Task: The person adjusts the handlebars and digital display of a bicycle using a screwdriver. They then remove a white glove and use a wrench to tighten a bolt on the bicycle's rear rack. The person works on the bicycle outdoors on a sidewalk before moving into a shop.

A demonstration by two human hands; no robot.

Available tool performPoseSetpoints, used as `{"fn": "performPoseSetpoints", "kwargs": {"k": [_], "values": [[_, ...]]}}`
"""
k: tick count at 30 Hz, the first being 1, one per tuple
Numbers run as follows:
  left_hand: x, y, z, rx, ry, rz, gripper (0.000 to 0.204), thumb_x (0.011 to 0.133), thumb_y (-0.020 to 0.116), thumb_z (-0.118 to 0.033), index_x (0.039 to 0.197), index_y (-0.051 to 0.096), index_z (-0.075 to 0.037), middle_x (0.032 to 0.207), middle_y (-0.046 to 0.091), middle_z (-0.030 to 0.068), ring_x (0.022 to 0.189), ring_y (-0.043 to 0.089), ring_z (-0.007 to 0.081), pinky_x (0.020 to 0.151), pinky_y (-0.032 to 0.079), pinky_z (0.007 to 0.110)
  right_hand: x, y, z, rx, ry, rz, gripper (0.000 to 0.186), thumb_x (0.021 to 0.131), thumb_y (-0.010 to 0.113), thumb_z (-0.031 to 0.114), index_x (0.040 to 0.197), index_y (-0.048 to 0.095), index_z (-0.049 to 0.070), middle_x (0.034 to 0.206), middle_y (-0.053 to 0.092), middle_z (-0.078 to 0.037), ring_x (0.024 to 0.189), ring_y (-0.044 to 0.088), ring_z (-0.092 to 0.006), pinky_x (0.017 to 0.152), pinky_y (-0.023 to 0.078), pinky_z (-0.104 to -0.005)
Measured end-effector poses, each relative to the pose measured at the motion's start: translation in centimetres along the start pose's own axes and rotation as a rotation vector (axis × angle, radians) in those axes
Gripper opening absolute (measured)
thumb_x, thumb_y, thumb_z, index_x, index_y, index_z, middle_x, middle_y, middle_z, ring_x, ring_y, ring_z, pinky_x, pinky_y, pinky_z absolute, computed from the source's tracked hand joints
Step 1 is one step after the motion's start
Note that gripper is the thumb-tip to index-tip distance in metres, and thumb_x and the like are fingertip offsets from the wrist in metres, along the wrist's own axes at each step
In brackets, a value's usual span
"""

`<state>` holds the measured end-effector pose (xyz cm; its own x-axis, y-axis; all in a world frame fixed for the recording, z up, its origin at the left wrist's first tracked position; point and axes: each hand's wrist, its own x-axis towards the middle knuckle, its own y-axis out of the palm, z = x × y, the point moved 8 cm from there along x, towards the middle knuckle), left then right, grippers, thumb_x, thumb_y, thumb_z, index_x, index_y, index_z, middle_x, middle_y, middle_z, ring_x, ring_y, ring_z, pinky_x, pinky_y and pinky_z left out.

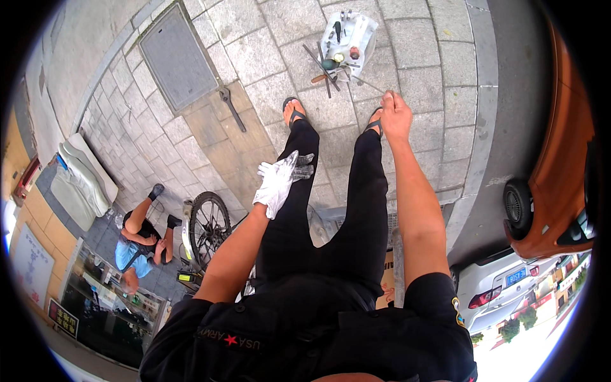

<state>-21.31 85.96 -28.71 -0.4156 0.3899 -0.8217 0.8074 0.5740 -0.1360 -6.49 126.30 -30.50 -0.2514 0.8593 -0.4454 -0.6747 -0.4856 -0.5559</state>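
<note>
My left hand [275,184] wears a white work glove and is closed over my left thigh. A second glove with grimy dark-grey fingers [304,167] sticks out from it. My bare right hand [396,114] is out ahead above my right foot, its fingertips pinched on a thin metal rod [369,84]. The rod slants left toward a translucent plastic sheet [369,39] on the pavement. On and beside that sheet lie a dark-handled tool [337,32], a round green item [329,64], a bottle with a reddish end [356,44] and several crossed metal bars [316,62].
An adjustable wrench [231,109] lies on the paving near a grey cover plate [178,56]. At left, a seated person [137,248] is beside a two-wheeler's wheel [210,219], with a pale sofa [79,181] beyond. Along the right road stand an orange car [554,165] and a white car [503,286].
</note>
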Motion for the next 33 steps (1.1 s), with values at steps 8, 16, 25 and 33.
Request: {"fn": "performPoseSetpoints", "kwargs": {"k": [8, 16, 25, 33], "values": [[-1.2, 1.8, -1.7, -0.553, -0.333, -0.009, 0.037, 0.109, 0.048, -0.023, 0.126, 0.065, 0.006, 0.125, 0.073, 0.0179, 0.104, 0.073, 0.0258, 0.094, 0.06, 0.037, -1.1, 3.9, 7.0, -0.719, -0.213, 0.258, 0.035, 0.105, 0.054, 0.032, 0.103, 0.073, 0.002, 0.104, 0.075, -0.022, 0.094, 0.072, -0.0421, 0.083, 0.058, -0.0499], [-0.8, 3.1, -1.9, -0.698, -0.414, -0.02, 0.035, 0.109, 0.044, -0.013, 0.129, 0.063, 0.008, 0.128, 0.071, 0.0178, 0.11, 0.072, 0.0254, 0.097, 0.059, 0.036, 3.0, 9.2, 2.4, -0.556, 0.087, 0.263, 0.049, 0.103, 0.054, 0.044, 0.099, 0.076, 0.0, 0.102, 0.075, -0.026, 0.102, 0.071, -0.0461, 0.089, 0.055, -0.0543], [-1.7, 2.5, -0.7, -0.917, -0.47, -0.1, 0.034, 0.109, 0.039, -0.004, 0.133, 0.059, 0.01, 0.131, 0.069, 0.0181, 0.116, 0.07, 0.0257, 0.101, 0.059, 0.034, 3.5, 12.7, -1.5, -0.324, 0.302, 0.098, 0.046, 0.092, 0.067, 0.044, 0.097, 0.079, 0.0, 0.097, 0.075, -0.026, 0.097, 0.072, -0.0457, 0.09, 0.054, -0.0493], [-3.1, 1.0, 1.7, -0.93, -0.477, -0.055, 0.04, 0.108, 0.041, -0.001, 0.146, 0.051, 0.01, 0.144, 0.06, 0.0136, 0.126, 0.061, 0.0154, 0.108, 0.049, 0.026, 1.1, 10.8, 1.5, -0.38, 0.223, -0.108, 0.041, 0.088, 0.062, 0.038, 0.092, 0.077, 0.001, 0.099, 0.075, -0.025, 0.098, 0.071, -0.0441, 0.091, 0.053, -0.0507]]}}
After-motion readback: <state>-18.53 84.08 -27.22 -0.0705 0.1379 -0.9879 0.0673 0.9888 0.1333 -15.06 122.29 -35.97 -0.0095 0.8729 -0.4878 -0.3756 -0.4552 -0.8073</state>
